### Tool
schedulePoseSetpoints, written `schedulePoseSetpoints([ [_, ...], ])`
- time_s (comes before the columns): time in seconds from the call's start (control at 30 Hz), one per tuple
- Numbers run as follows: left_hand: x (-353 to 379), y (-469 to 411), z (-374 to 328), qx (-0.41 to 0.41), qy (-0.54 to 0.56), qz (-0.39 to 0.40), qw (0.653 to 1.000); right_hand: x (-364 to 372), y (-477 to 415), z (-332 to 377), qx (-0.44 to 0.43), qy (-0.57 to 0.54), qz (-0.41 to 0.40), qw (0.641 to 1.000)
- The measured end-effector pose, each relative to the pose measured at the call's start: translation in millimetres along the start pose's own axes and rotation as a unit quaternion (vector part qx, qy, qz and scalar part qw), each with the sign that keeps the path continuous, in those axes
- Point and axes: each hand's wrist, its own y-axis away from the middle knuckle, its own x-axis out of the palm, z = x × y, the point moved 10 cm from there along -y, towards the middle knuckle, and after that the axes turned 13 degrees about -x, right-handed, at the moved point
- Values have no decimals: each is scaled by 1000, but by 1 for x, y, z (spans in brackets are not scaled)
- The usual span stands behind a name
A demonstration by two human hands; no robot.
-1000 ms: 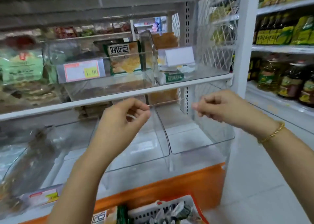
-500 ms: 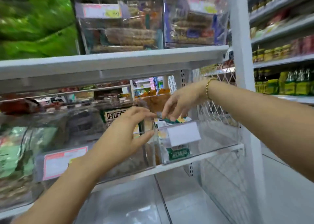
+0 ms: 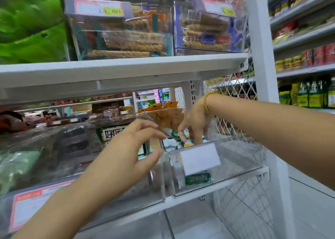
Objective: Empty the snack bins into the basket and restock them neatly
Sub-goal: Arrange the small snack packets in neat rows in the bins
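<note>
1. The snack packets lie in a loose heap at the back of the clear right bin on the middle shelf. One green packet lies flat at the front, its long axis side to side.
2. The right hand is nearer. It dips in from 12 o'clock with its fingers pointing down and apart, tips at the heap, clamped on nothing that shows.
3. The front packet lies at 6 o'clock from those fingers, behind a white label card.
4. The left hand, at 8 o'clock from the right, hovers by the bin's left front corner with fingers and thumb apart, holding nothing.
5. A fuller left bin sits at 9 o'clock and a mesh panel at 3 o'clock. The upper shelf overhead probably leaves little room to lift.
</note>
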Motion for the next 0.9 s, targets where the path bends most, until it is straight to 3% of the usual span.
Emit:
schedulePoseSetpoints([
  [0.1,-7,-19,-9,-4,-9,-1,1000,1,-4,-14,-11,-77,-46,996],
  [0.27,-4,-65,-17,-25,-69,24,997,-6,-9,-28,-20,-105,-89,990],
  [0.43,34,-114,-13,-52,-102,125,986,15,-6,-31,-26,-157,-16,987],
  [0.53,62,-135,1,-80,-130,160,975,15,-10,-22,-46,-226,-32,972],
  [0.7,79,-147,28,-147,-91,175,969,20,-19,-7,-74,-219,-24,973],
  [0.9,77,-149,35,-163,-64,167,970,26,-10,0,-114,-210,-15,971],
])
